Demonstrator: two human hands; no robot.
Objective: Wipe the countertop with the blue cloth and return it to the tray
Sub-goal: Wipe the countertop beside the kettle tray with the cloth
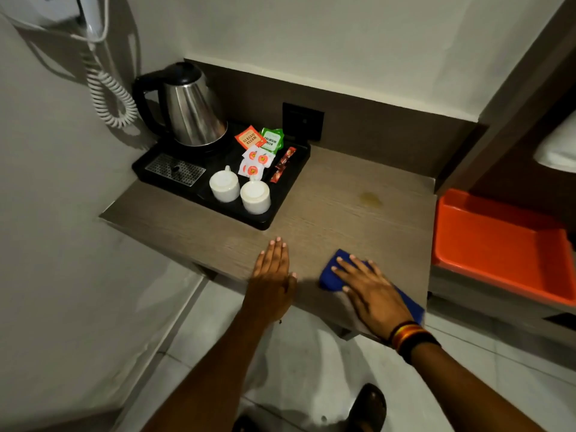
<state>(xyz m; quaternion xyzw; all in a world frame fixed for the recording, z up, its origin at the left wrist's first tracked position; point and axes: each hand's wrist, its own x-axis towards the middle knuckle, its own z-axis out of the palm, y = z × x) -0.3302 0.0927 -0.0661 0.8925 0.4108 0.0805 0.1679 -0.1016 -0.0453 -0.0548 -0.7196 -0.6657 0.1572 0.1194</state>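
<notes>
We start with the countertop (327,194), a wood-grain shelf set into a corner, its front edge running from our left up-frame to lower right. At its right end, below and apart from it, sits the orange tray (498,244), which we take to be where the cloth belongs, though a black tray (280,210) with a kettle (193,113), two upturned cups (238,190) and sachets also occupies the back left of the shelf. A yellowish stain (371,199) marks the wood between the black tray and the right edge. Our left hand (271,269) lies flat and open on the front edge, fingers together, holding nothing, seemingly bracing. Our right hand (371,291) is spread palm-down on the blue cloth (330,275), pressing rather than gripping it. The cloth lies near the front right corner, its long axis running from upper left to lower right, one end reaching the shelf edge. The stain lies up and slightly right of it, well apart, so we judge the right hand must push forward; the orange tray lies farther right, on that hand's side.
</notes>
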